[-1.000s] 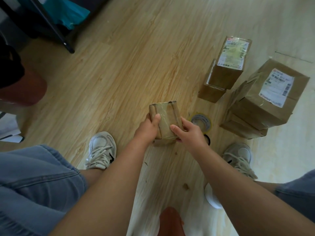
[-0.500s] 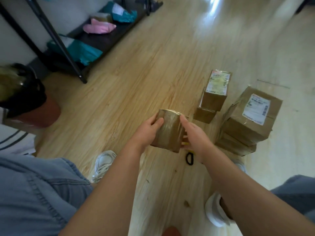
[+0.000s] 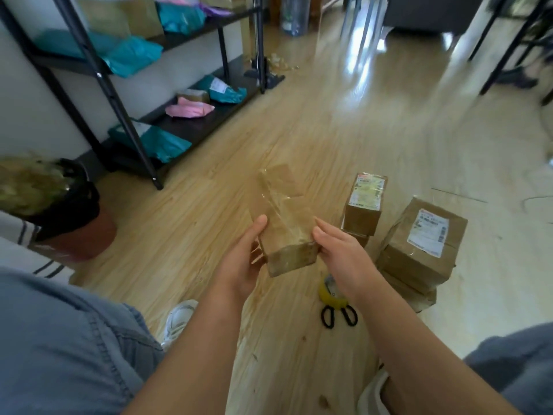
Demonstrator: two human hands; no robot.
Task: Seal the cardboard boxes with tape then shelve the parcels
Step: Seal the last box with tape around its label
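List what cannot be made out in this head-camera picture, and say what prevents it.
All in the head view.
Tape roll: mostly behind the right hand.
Scissors: blades hidden by the roll.
Right hand's fingers: behind the taped box.
Box label: print too small.
Shelf rack: top cut by the frame edge.
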